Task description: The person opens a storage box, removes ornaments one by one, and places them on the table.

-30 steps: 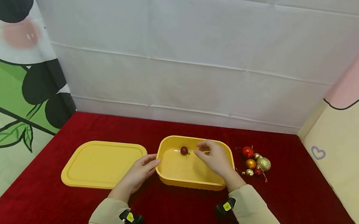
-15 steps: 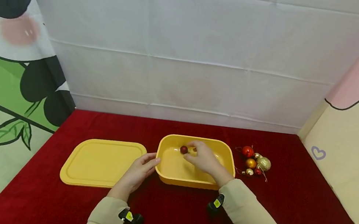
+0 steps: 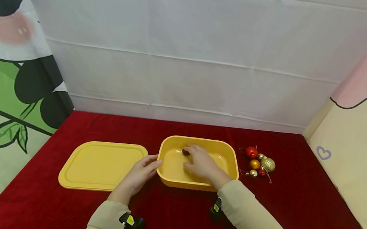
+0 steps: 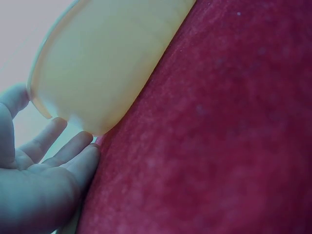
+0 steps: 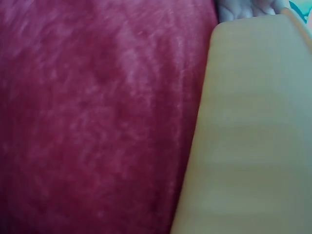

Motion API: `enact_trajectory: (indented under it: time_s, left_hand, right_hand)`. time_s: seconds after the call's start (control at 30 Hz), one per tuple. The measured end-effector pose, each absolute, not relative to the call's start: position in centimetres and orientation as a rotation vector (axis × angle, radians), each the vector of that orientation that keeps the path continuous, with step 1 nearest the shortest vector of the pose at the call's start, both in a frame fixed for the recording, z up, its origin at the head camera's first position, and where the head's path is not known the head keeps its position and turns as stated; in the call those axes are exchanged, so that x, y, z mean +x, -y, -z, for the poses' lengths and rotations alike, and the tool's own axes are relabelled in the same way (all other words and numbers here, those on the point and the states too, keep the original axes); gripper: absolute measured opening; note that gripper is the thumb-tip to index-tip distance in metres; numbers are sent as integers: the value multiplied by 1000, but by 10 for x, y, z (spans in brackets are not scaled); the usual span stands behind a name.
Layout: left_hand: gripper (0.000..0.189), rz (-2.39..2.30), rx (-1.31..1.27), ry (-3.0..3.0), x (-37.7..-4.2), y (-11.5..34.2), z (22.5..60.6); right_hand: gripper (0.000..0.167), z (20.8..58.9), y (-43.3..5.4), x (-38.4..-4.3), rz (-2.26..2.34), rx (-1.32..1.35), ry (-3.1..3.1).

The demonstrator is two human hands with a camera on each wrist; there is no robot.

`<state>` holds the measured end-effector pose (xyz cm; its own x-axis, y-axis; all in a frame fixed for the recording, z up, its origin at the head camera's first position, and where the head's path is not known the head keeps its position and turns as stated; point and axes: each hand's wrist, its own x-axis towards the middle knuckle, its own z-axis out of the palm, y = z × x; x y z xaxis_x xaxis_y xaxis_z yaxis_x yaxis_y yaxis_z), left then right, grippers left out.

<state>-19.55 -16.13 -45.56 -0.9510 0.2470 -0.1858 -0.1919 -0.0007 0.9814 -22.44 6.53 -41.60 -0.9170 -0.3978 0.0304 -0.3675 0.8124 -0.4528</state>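
A yellow plastic box (image 3: 182, 185) stands on the red cloth. My left hand (image 3: 139, 175) holds its left end, the thumb at the rim and the fingers against the outer wall; the left wrist view shows these fingers (image 4: 80, 146) too. Inside the box is my right hand (image 3: 201, 163), its fingers over a dark red Christmas bauble (image 3: 185, 152) near the back left. The fingers partly cover the bauble, and the thumb is spread apart from it. In the right wrist view the box's outer wall (image 5: 248, 126) hides the right hand.
A flat yellow lid (image 3: 103, 165) lies left of the box. Right of the box is a cluster of several baubles, among them a bright red one (image 3: 251, 152), an orange one (image 3: 254, 164) and a glittery gold one (image 3: 268, 164). A pale cloth wall (image 3: 193, 55) rises behind the table.
My right hand has moved left and lower inside the box, and its fingers have come over the dark red bauble. The left hand has stayed at the box's left end.
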Motion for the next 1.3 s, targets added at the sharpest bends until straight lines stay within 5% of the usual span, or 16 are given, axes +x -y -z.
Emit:
enact_trajectory:
  time_s: [0.93,1.3]
  left_hand:
    - [50,-2026,58,-1969,-196,162,456]
    - [50,-2040,64,-1963,-195,163,457]
  right_hand:
    - [19,413,-63,-220,560,-628,-2994]
    - [22,410,-69,-220,823,-529,-2899]
